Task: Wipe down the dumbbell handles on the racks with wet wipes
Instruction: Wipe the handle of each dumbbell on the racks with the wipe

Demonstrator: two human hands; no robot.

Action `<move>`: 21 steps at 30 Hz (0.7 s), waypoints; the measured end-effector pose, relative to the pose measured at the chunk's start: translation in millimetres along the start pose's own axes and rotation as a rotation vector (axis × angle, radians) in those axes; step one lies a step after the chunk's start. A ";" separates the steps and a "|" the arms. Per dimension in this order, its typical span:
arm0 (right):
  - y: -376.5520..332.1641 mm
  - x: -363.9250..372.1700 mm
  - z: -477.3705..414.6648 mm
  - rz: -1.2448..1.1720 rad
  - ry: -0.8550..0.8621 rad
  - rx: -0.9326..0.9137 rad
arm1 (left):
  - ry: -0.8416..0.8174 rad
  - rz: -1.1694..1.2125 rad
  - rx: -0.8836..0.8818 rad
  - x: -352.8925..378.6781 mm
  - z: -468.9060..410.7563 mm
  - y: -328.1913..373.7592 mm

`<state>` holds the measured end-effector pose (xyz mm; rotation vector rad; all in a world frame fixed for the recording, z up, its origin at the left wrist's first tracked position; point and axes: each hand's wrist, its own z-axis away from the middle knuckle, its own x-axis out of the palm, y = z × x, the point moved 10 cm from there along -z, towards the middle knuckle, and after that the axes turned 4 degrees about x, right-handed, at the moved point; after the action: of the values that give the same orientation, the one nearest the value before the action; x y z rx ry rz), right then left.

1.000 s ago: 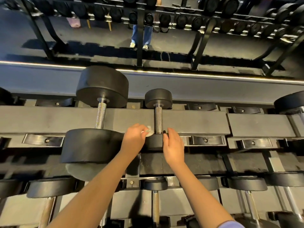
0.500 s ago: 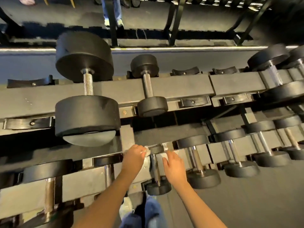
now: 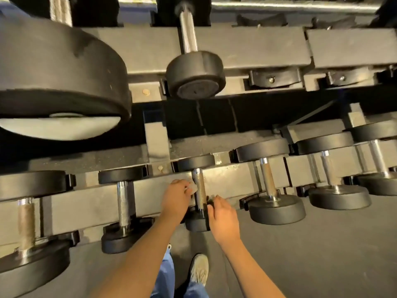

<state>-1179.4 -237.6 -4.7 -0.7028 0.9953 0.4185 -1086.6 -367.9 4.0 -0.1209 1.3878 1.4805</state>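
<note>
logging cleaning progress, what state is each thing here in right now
small black dumbbell with knurled steel handle: racked on the lower tier, near head held
crumpled white wet wipe: pinched against that handle's left side
left hand: pinches the wipe
right hand: grips the dumbbell's near head
large black dumbbell, upper tier: racked, untouched

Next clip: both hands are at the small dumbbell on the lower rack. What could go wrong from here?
1. The right hand is at the near head of the dumbbell, at the front edge of the rack. A tug might pull it off toward the shoe just below.
2. The left hand pinches only a small wipe against one side of the handle, so the far side may go unwiped.
</note>
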 end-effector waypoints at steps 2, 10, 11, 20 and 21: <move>9.3 16.0 -2.3 0.010 0.014 -0.016 | 0.064 0.015 -0.015 7.0 -5.2 -5.2; 14.4 30.9 -10.4 -0.076 0.127 -0.202 | 0.246 0.079 0.027 19.5 -27.5 -4.1; 14.9 31.2 -10.5 -0.095 0.142 -0.211 | 0.251 0.090 0.031 23.7 -26.8 -1.7; 19.3 35.5 -12.4 -0.182 0.166 -0.216 | 0.240 0.069 0.090 36.5 -19.4 -11.4; 19.8 36.1 -12.2 -0.185 0.166 -0.211 | 0.266 0.090 0.080 32.5 -22.0 -9.9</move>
<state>-1181.3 -231.8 -47.3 -1.0250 1.0404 0.3091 -1106.0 -367.9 -31.5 -0.2134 1.6829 1.5210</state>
